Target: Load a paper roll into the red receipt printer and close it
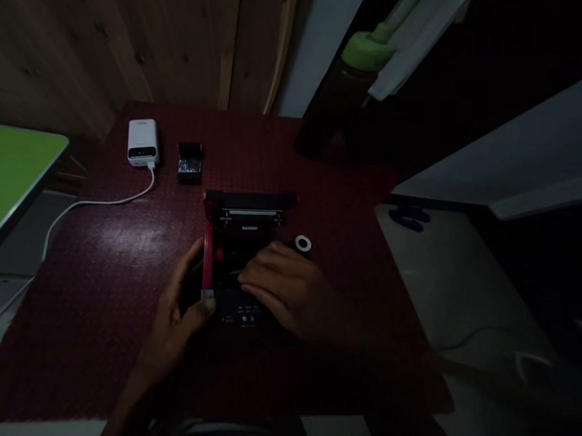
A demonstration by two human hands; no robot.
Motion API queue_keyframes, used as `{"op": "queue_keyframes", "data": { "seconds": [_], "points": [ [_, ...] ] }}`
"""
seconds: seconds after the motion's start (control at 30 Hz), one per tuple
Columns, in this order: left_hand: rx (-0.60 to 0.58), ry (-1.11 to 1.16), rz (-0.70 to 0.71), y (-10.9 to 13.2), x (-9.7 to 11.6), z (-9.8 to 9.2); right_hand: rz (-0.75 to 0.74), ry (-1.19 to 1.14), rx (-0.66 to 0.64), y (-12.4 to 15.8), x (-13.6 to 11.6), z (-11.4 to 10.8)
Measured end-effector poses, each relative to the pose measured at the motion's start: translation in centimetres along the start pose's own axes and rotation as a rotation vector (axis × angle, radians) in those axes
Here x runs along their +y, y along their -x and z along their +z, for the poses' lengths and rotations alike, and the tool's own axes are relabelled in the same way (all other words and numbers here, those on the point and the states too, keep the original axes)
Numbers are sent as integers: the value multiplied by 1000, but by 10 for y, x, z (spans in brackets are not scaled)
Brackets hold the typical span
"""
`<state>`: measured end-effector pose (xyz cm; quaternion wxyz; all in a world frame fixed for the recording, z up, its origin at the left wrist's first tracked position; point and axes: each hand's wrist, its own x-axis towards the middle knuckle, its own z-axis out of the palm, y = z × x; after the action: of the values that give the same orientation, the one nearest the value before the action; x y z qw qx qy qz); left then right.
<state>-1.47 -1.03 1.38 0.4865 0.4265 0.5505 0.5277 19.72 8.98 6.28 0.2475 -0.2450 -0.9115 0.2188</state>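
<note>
A black and red device with its lid raised stands on the dark red table. My left hand grips its left side, thumb on the grey corner of the red edge and fingers along the outside. Over the device's open right part is my right hand, its fingers bent and pressed together at the inside; whatever they hold is hidden in shadow. Just right of the device lies a small roll with a white ring-shaped end.
A white power bank with a white cable lies on the red table at the back left, beside a small black object. A green-topped bottle stands at the back right. A green tabletop is at the far left.
</note>
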Motion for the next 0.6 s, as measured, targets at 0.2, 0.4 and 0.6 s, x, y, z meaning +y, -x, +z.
{"op": "queue_keyframes", "data": {
  "seconds": [0.2,0.4,0.6],
  "points": [
    [93,-106,201,-44,25,4,-57,216,192,9,-8,11],
    [54,-126,321,-78,45,10,-65,409,346,19,-22,24],
    [149,-175,317,-57,50,15,-10,438,361,33,-36,24]
  ]
}}
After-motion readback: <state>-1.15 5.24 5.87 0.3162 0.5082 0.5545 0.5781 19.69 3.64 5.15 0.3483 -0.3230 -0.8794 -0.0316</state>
